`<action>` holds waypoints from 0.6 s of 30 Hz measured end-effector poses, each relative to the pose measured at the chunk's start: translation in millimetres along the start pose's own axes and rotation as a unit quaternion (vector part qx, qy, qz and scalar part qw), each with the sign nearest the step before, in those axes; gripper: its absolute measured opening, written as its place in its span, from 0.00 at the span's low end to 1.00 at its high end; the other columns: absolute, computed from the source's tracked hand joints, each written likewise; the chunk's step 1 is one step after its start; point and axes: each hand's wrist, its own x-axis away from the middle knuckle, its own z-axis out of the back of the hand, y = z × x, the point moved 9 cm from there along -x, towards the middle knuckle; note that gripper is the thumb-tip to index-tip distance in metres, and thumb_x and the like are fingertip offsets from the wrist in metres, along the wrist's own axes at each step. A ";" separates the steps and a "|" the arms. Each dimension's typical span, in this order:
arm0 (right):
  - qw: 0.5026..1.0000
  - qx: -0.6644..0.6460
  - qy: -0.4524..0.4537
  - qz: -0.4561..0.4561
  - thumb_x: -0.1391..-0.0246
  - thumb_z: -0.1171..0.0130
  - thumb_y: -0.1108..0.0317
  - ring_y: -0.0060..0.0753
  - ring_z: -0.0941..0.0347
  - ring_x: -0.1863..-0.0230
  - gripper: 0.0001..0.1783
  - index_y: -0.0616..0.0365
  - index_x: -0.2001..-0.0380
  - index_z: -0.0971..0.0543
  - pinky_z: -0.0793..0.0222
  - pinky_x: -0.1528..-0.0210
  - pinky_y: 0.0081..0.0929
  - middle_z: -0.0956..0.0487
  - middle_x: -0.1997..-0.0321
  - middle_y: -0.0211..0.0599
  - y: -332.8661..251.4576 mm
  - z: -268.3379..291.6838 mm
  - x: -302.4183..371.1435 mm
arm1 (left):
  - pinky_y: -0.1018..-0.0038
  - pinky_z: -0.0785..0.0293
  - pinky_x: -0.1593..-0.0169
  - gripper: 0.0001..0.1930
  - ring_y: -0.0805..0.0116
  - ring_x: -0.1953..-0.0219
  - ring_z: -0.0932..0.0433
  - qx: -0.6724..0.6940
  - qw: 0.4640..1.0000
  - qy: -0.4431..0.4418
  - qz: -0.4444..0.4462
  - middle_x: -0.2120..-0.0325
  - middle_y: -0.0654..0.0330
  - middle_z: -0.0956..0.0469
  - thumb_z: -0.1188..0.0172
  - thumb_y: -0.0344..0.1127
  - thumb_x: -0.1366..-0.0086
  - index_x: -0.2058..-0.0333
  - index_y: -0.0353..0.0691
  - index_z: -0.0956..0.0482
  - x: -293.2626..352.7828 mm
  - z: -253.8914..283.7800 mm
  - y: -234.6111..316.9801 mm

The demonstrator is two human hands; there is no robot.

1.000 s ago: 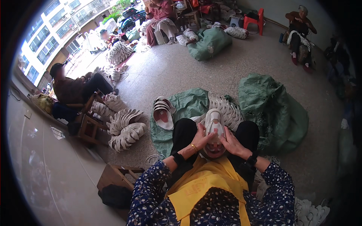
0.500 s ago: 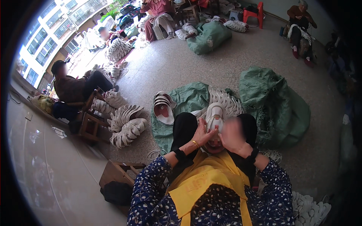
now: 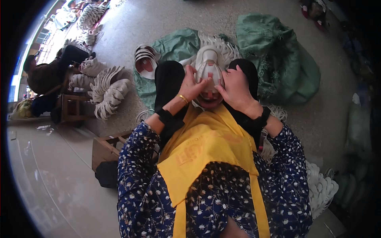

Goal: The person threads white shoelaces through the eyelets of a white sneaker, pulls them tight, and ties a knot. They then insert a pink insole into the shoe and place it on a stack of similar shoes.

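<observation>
Between my knees is a whitish shoe upper point(image 3: 209, 71), its toe end away from me, with reddish lining showing at the opening near my apron. My left hand point(image 3: 193, 84) holds its left side, thumb laid over the upper and fingers bent round the edge. On the opposite side my right hand point(image 3: 239, 90) grips it, thumb pointing inward; part of this hand is blurred. More pale uppers point(image 3: 222, 44) lie in a row just past the one I hold. Left of my knees rests a nested stack of white uppers with red insides point(image 3: 146, 61).
Green woven sacking point(image 3: 174, 47) is spread beyond my knees, and a bulky green sack point(image 3: 278, 59) lies at right. Piled uppers point(image 3: 109, 95) and a seated person point(image 3: 47, 73) are at left. A wooden stool point(image 3: 107, 148) stands by my left elbow. Pale looped pieces point(image 3: 319, 186) lie lower right.
My view has tipped downward, so the far room has mostly left the picture. Both hands stay on the shoe upper; the thumbs have shifted slightly along it.
</observation>
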 end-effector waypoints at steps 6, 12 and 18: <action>1.000 0.003 -0.019 0.003 0.44 0.36 0.57 0.51 0.30 0.40 0.31 0.75 0.47 0.26 0.51 0.26 0.50 0.21 0.55 0.54 3.1 -0.3 1.5 | 0.58 0.27 0.49 0.32 0.44 0.53 0.25 -0.060 0.998 -0.025 -0.001 0.59 0.40 0.28 0.32 0.50 0.39 0.52 0.31 0.38 2.6 -4.1 14.7; 1.000 0.006 -0.005 0.016 0.45 0.35 0.60 0.51 0.29 0.42 0.28 0.74 0.49 0.26 0.49 0.26 0.49 0.21 0.55 0.54 1.6 3.3 -4.1 | 0.52 0.29 0.51 0.20 0.39 0.55 0.28 -0.290 0.926 0.081 -0.227 0.59 0.41 0.26 0.38 0.42 0.34 0.56 0.30 0.29 21.3 2.6 92.5; 1.000 0.006 0.007 0.021 0.47 0.36 0.63 0.53 0.29 0.43 0.27 0.74 0.50 0.26 0.47 0.26 0.51 0.22 0.54 0.56 -3.0 11.4 -4.2 | 0.54 0.29 0.56 0.14 0.42 0.59 0.30 -0.351 0.895 0.021 -0.275 0.63 0.42 0.29 0.40 0.36 0.35 0.61 0.30 0.28 26.9 -5.6 117.7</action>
